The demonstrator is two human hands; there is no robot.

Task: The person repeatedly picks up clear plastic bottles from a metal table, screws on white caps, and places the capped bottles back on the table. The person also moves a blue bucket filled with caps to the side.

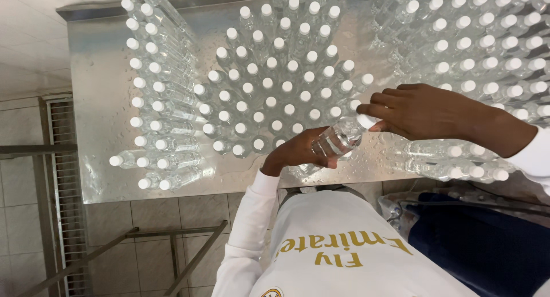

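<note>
White shirt front fills the bottom of the view, sleeves running up to both hands over a wet steel table (97,159). Left hand (298,152) wraps its fingers snugly round the body of a clear plastic bottle (338,137), tilted over with its neck pointing up and to the right, just above the table's near edge. Right hand (421,110) comes in from the right, thumb and fingertips pinched closed on the bottle's white cap (365,121).

Behind the hands stands a packed cluster of capped bottles (275,79), upright and shoulder to shoulder; a second row of bottles (152,96) lines the left side, and a bigger block (487,50) crowds the far right.

Risks? Droplets are all over that steel, and the bottle looks wet too, so the left-hand grip could slip as the cap is turned. A hard squeeze on thin plastic could push water out if the cap sits loose. And the right wrist hovers just beside the nearest standing bottles: one careless nudge there could topple several, domino style. A crooked cap could also leak.
</note>
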